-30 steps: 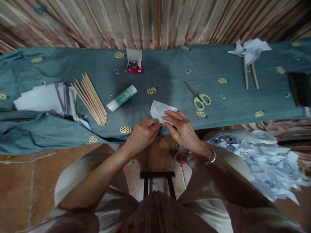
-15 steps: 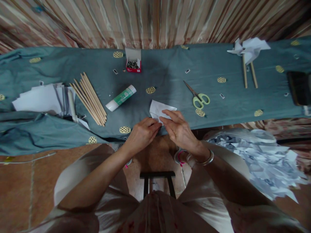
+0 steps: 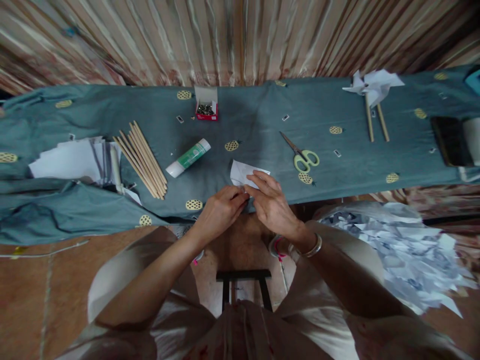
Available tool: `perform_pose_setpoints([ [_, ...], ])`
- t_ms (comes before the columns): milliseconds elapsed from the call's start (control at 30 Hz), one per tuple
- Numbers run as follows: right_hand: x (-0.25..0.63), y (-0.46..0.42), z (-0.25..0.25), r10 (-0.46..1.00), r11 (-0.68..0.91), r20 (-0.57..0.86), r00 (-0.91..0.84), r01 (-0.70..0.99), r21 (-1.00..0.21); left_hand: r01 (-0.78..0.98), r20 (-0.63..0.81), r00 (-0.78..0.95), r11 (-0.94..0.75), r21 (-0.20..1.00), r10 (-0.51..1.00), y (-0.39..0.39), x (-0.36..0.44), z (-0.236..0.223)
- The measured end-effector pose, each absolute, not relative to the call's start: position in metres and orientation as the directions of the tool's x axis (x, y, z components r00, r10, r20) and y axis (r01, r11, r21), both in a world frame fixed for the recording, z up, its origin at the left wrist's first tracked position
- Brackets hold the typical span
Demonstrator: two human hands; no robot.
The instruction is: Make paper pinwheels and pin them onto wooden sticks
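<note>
A small folded piece of white paper [image 3: 242, 172] lies at the near edge of the cloth-covered table, between my hands. My left hand [image 3: 222, 211] is closed, its thumb and fingertips pinching the paper's near edge. From the right, my right hand [image 3: 273, 206] reaches over the same paper, its thumb and index finger at the near edge close to the left fingertips. The other right fingers lie across the sheet. My fingers cover the paper's near part. Beyond it to the left lies a glue stick [image 3: 188, 158], and to the right a pair of green-handled scissors [image 3: 301, 154].
Wooden sticks [image 3: 140, 160] and stacked white paper sheets [image 3: 69, 162] lie left. A red box of metal pins [image 3: 206, 111] stands at the back. Paper pinwheels [image 3: 375, 89] and a phone-like dark object [image 3: 450, 142] lie right. A bag of paper scraps [image 3: 397, 255] sits below.
The camera view has shifted slightly. My right hand has moved a little toward the near edge of the paper, and both hands remain on it.
</note>
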State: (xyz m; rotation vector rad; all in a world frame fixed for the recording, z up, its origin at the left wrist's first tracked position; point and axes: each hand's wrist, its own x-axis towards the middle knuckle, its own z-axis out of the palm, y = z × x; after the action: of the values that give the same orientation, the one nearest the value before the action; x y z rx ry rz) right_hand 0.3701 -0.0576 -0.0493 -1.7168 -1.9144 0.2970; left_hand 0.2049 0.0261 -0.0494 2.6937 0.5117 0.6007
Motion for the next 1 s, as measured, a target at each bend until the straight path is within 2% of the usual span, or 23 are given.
perform_pose_setpoints([
  [233,0.394,-0.054,-0.049,0.945,0.096,0.312,0.097,0.832,-0.547,0.277,0.366,0.846,-0.907,0.318,0.387,0.029,0.204,-0.047],
  [433,0.395,-0.056,-0.042,0.947,0.102,0.307,0.091,0.824,-0.558,0.348,0.394,0.819,-0.907,0.237,0.417,0.059,0.197,-0.045],
  [600,0.386,-0.060,-0.039,0.956,0.113,0.287,0.062,0.823,-0.557,0.325,0.431,0.806,-0.912,0.252,0.406,0.061,0.197,-0.041],
  [833,0.383,-0.059,-0.040,0.960,0.123,0.277,0.042,0.827,-0.549,0.269,0.331,0.883,-0.936,0.227,0.334,0.040,0.206,-0.041],
  [1000,0.386,-0.060,-0.039,0.963,0.123,0.268,0.039,0.819,-0.561,0.272,0.323,0.888,-0.940,0.208,0.328,0.039,0.207,-0.041],
])
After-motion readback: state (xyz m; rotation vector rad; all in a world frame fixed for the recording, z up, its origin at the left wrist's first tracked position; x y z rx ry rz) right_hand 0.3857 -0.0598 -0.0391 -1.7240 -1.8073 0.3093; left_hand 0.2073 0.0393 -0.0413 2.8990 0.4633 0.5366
